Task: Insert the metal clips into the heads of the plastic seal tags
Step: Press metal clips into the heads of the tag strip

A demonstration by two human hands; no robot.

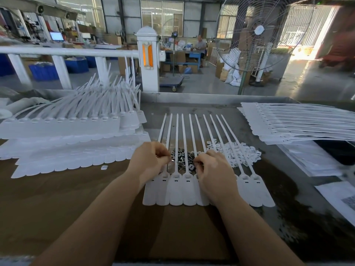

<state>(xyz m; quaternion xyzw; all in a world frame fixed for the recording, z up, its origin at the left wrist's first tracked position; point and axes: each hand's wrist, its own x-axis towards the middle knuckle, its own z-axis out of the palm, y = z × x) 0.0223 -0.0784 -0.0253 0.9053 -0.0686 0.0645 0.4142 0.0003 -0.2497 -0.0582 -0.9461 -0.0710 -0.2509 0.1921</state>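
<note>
Biggest risk here: fumbling a clip off the pile and losing it among the straps; tiny shiny bits, curled fingertips, easy to drop or seat crooked in a head slot; could also nudge the whole strip of seal tags (192, 191) sideways with a wrist, since right hand (213, 175) sits right on top of the middle heads and hides a few of them. Also easy to grab one of the white plastic inserts (240, 152) by mistake; that heap lies just beside the metal clips (182, 157), touching at the edge.

Left hand (151, 160) curled tight, fingertips at the left edge of the clip pile; probably pinching a clip but can't tell, too small and blurred. Right hand likewise curled, fingertips at the pile's right edge, something small and pale by them; can't tell if held. Clip pile between both hands, lying under the straps, just beyond the tag heads; visible heads look unfilled, hard to confirm.
</note>
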